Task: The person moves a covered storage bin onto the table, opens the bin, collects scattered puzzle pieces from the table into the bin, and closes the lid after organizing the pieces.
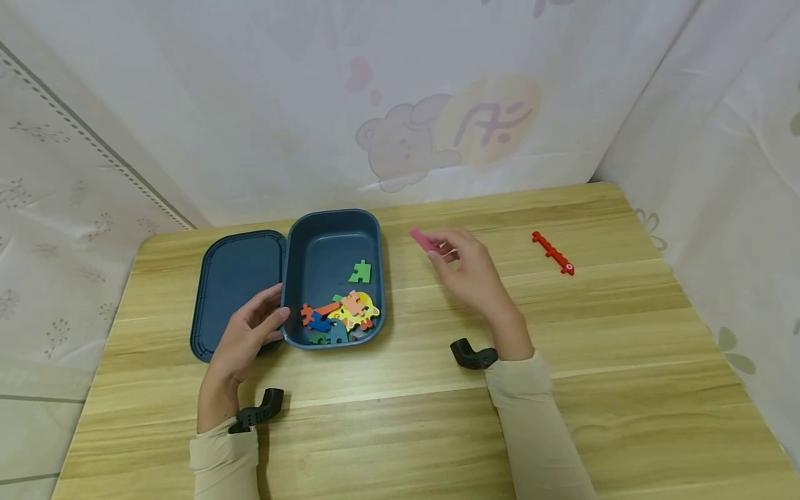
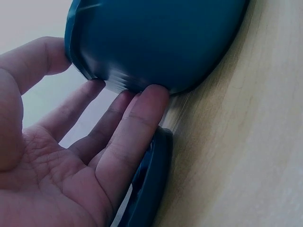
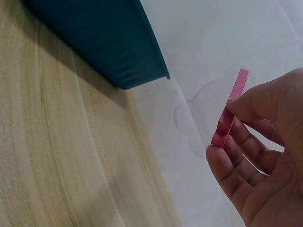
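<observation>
My left hand (image 1: 248, 333) holds the near left side of a dark blue box (image 1: 382, 278), with the thumb at its rim. In the left wrist view, the fingertips (image 2: 154, 97) touch the outer wall. To the right of the box, my right hand (image 1: 469, 271) pinches a thin pink puzzle piece (image 1: 423, 239) between thumb and fingers, above the table. Inside the box, a green puzzle piece (image 1: 360, 271) lies apart from a pile with a yellow animal-faced piece (image 1: 367, 316), a blue piece (image 1: 320, 321) and an orange piece (image 1: 307, 314).
A dark blue lid (image 1: 240, 278) lies left of the box, partly behind the left hand. On the right of the wooden table (image 1: 387, 430) lies a long red piece (image 1: 553, 253) with an eye at one end. Printed curtains (image 1: 281, 104) stand behind the table.
</observation>
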Demonstrator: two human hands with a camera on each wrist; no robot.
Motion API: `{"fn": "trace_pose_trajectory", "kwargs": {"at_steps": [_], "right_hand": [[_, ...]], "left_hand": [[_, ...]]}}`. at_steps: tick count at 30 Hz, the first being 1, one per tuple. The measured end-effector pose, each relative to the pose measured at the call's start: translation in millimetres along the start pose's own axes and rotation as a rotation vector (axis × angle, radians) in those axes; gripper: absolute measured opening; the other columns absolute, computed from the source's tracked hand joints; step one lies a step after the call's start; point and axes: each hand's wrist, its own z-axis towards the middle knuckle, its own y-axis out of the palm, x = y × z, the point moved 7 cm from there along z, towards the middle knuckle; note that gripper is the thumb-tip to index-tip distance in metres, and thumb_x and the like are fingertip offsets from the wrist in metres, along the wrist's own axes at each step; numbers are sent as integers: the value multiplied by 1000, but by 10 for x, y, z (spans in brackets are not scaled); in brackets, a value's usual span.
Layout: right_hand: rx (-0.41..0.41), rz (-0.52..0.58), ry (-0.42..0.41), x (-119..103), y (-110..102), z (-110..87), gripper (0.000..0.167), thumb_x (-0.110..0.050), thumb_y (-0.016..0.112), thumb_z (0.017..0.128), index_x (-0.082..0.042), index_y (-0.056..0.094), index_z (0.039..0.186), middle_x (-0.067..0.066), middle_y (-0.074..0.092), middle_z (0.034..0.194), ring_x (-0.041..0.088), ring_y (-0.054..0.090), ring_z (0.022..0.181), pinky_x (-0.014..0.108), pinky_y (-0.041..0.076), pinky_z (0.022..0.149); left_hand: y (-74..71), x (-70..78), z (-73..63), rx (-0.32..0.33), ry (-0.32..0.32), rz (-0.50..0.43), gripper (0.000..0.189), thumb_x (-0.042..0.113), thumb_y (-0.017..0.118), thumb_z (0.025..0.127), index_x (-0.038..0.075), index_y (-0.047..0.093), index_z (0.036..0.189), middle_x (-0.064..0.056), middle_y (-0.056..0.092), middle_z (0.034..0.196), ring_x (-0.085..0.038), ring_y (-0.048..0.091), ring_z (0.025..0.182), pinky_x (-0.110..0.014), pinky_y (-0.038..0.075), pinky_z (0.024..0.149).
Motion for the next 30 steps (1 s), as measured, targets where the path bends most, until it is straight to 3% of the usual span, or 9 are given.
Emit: {"fn": "trace_pose_trajectory", "kwargs": {"at_steps": [13,21,30], "right_hand": [[-38,-5,-13,-81,122,3,28,-3,68,102,-3,71,129,16,69,124,28,68,106,41,61,89],[-68,-24,1,-112,189,-1,32,-6,68,102,-10,71,133,12,68,123,25,67,106,41,60,91],[-83,-19,-14,-169,242,-2,29,-6,69,102,-9,72,131,11,68,124,26,66,105,41,60,91]], "left_hand": [[-5,40,-21,2,-14,-2,59,26,59,110,11,39,164,-3,58,139,6,65,114,-21,59,88],[-4,21,-15,5,-14,2,61,29,60,110,10,39,164,3,58,137,5,65,114,-21,60,88],[-4,2,-6,3,-7,4,61,29,60,110,10,40,163,8,59,134,5,65,114,-22,60,88]]}}
